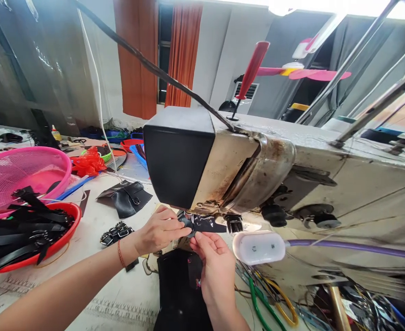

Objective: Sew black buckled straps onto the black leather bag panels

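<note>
Both my hands meet under the head of a sewing machine, close to its needle area. Between the fingertips of my left hand and my right hand is a small dark piece, which looks like black leather. The fingers of each hand are pinched on it. Part of the piece is hidden by the fingers and the machine head. A black strip lies just behind it. Below my hands a larger black sheet hangs toward me. A small lit lamp is beside my right hand.
Left of my arm stand a red basket of black straps and a pink mesh basket. Metal buckles and a black leather pouch lie on the table. Green-handled scissors are at right. A red screwdriver stands atop the machine.
</note>
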{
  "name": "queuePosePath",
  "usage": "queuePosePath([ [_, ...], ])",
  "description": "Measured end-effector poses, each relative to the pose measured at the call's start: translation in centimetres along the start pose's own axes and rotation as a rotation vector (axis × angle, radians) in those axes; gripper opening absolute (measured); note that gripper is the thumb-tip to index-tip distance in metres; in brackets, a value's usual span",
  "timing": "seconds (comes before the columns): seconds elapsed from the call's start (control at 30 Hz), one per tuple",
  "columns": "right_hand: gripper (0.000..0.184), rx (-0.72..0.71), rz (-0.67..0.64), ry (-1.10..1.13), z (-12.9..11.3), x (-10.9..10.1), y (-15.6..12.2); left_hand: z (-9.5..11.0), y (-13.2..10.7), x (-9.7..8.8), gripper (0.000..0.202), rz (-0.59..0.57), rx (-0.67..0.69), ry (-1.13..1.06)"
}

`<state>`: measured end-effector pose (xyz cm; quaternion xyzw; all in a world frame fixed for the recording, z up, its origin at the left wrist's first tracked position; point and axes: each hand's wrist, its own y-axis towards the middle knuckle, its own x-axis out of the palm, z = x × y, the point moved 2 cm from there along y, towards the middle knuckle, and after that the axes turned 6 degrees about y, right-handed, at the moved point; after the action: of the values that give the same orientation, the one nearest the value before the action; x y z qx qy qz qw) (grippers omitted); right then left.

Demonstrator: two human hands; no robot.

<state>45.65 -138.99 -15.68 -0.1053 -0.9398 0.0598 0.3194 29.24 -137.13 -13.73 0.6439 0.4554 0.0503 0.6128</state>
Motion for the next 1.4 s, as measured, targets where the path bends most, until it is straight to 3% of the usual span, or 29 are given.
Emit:
queuePosePath([
  [0.3, 0.06, 0.05, -0.044, 0.09, -0.5, 0.0, -0.7, -0.4, -0.5, 0.7, 0.022, -0.005, -0.063, 0.044],
  [0.67, 0.045, 0.073, -0.139, 0.066, -0.7, -1.3, -1.0, 0.2, -0.2, 1.4, 0.017, 0.096, -0.168, 0.081],
  [0.93, 0.044, 0.088, -0.093, -0.004, -2.1, -2.9, -1.1, 2.3, -0.4, 1.5, 0.018, 0.043, -0.268, 0.211],
  [1.03, 0.038, -0.086, -0.014, -0.01, -3.2, -3.4, 0.2, 3.4, -0.1, 1.4, 0.019, -0.045, -0.316, 0.301],
  [1.13, 0.038, -0.452, 0.072, -0.078, -4.5, -3.8, 1.9, 4.1, 0.3, 1.4, 0.018, -0.113, -0.354, 0.387],
  [1.23, 0.04, -0.773, 0.112, -0.291, -5.4, -4.1, 3.3, 4.5, 0.8, 1.4, 0.017, -0.117, -0.372, 0.438],
  [1.3, 0.034, -0.877, 0.105, -0.376, -5.7, -4.3, 3.9, 4.9, 1.3, 1.4, 0.018, -0.112, -0.381, 0.472],
  [1.4, 0.028, -0.905, 0.08, -0.4, -5.6, -4.7, 4.3, 5.7, 1.9, 1.4, 0.019, -0.121, -0.395, 0.525],
])
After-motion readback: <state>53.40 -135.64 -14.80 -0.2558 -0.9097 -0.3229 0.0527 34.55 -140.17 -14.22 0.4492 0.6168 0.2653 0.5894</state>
